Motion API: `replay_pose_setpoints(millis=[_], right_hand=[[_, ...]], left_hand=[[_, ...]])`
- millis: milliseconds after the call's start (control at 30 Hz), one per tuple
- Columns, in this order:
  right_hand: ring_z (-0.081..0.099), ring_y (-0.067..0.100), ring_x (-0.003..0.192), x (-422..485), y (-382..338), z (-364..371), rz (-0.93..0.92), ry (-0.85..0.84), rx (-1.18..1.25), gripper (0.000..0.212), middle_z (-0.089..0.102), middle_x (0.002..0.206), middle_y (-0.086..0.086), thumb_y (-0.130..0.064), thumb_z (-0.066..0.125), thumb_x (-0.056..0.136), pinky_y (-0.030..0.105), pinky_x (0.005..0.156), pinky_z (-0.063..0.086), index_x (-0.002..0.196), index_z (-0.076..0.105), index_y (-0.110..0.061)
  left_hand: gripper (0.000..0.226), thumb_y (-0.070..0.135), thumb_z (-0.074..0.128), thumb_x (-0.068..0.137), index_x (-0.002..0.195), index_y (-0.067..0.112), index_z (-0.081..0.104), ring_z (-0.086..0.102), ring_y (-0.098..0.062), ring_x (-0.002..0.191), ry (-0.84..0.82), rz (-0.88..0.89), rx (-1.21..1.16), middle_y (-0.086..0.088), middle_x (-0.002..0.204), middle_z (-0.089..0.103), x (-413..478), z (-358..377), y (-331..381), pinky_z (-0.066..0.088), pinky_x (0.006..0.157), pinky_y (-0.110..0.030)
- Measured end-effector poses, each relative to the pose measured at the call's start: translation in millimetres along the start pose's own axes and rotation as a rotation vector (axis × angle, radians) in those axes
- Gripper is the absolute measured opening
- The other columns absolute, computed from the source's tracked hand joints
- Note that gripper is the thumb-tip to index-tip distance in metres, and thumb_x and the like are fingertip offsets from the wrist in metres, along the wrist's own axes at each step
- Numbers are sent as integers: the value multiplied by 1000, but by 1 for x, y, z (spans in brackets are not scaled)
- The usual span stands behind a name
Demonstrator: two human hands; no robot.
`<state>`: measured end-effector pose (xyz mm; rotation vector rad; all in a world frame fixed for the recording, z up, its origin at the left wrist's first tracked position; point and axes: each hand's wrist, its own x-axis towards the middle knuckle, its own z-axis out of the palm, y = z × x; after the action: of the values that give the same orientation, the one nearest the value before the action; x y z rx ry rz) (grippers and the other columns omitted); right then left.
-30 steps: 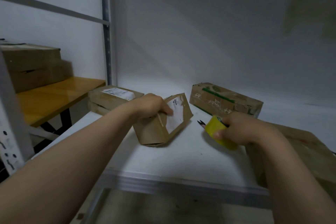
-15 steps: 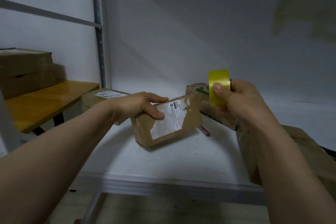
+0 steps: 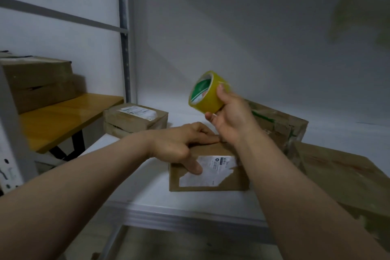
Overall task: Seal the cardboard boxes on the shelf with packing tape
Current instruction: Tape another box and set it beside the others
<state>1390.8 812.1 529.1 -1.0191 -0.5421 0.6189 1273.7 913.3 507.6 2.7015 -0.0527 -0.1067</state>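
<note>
Head view: the left grip (image 3: 179,143) is grasping the small cardboard box (image 3: 230,181) that stands on the white shelf (image 3: 145,190), near the shelf's front edge. Its fingers lie over the box's top edge and its thumb presses on the front face, at the left end of the torn white label (image 3: 213,170). The right grip (image 3: 231,121) is raised above the far side of that box and is clenched around the yellow tape roll (image 3: 207,94); the thumb lies on the roll's outer band and the fingers wrap it from below. The roll is clear of the box, tilted, with its green-and-white core turned to the left. Whether a strip of tape runs from the roll to the box I cannot tell, as the wrist hides that spot

A second labelled box (image 3: 135,119) sits at the back left of the shelf, a box with green print (image 3: 280,126) at the back right behind the right grip, and a large box (image 3: 341,177) at the right front, partly behind the right forearm. Left of the grey upright post (image 3: 123,48) a wooden desk (image 3: 61,117) carries stacked brown boxes (image 3: 38,79)
</note>
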Motion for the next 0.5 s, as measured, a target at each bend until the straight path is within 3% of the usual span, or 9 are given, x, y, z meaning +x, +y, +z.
replay_pose_setpoints(millis=[67, 200, 267, 400, 500], right_hand=[[61, 18, 82, 6, 14, 7, 85, 51, 106, 36, 66, 109, 10, -33, 53, 103, 22, 50, 46, 133, 55, -13], [61, 21, 89, 13, 24, -5, 187, 129, 280, 37, 65, 110, 11, -29, 56, 102, 25, 60, 46, 135, 54, -12], [61, 22, 91, 14, 25, -12, 218, 132, 323, 40, 64, 116, 13, -29, 56, 102, 25, 58, 48, 137, 53, -11], [62, 20, 84, 15, 30, -11, 200, 85, 183, 38, 67, 115, 12, -30, 54, 102, 21, 47, 45, 135, 57, -12], [62, 18, 77, 18, 34, -5, 140, 85, 47, 34, 69, 112, 11, -30, 56, 101, 20, 40, 41, 131, 59, -13]], left_hand=[[76, 29, 78, 84, 149, 40, 40, 40, -3, 120, 52, 44, 1, 16, 140, 36, -3, 3, -3, 37, 99, -15], [68, 34, 85, 75, 136, 41, 56, 62, -5, 107, 179, 104, -82, 17, 125, 61, -9, 8, -8, 54, 93, -37], [67, 42, 85, 73, 134, 41, 57, 64, -7, 104, 248, 111, -28, 15, 122, 65, -10, 13, -8, 55, 90, -37], [66, 71, 73, 69, 123, 31, 69, 64, -10, 109, 553, 111, 349, 12, 126, 67, -19, 25, -25, 54, 88, -34], [73, 84, 62, 69, 116, 29, 69, 66, -11, 92, 592, 50, 321, 10, 107, 72, -24, 27, -44, 55, 76, -37]])
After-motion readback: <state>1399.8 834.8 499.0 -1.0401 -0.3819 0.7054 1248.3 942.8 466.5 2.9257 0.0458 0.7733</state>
